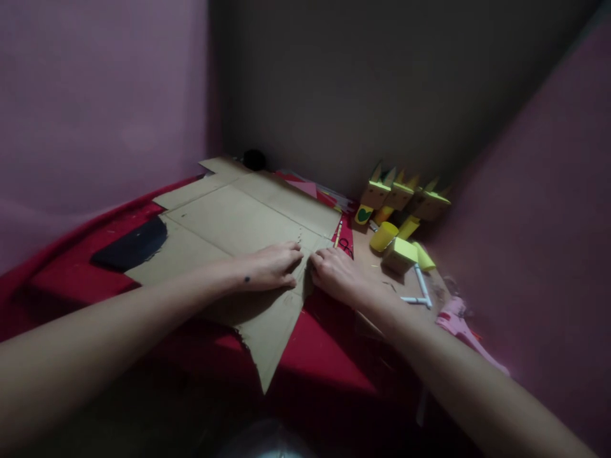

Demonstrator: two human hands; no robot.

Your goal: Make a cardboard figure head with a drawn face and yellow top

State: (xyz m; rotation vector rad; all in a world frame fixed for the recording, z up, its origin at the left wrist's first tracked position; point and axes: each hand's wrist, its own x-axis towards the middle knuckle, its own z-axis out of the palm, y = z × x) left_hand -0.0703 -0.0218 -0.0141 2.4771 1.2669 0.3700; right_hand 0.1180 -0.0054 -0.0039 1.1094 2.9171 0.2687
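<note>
A large flattened cardboard sheet (205,222) with fold lines and a ragged, pointed near corner lies across the table. My left hand (274,264) is on top of it near its right edge, the fingers curled and pressing into the cardboard. Just beside it, my right hand (331,270) is closed on the sheet's right edge, where the board looks slightly bent up between the hands. Both sets of fingertips are partly hidden. Right behind my right hand lie a pencil (338,234) and scissors (345,247) with dark handles.
A red cloth (334,343) covers the table. To the right are cardboard figures (377,194), a yellow cylinder (384,236), a yellow-topped box (401,256), white sticks (422,286) and a pink glue gun (456,324). A dark piece (131,245) lies at left; a wall stands behind.
</note>
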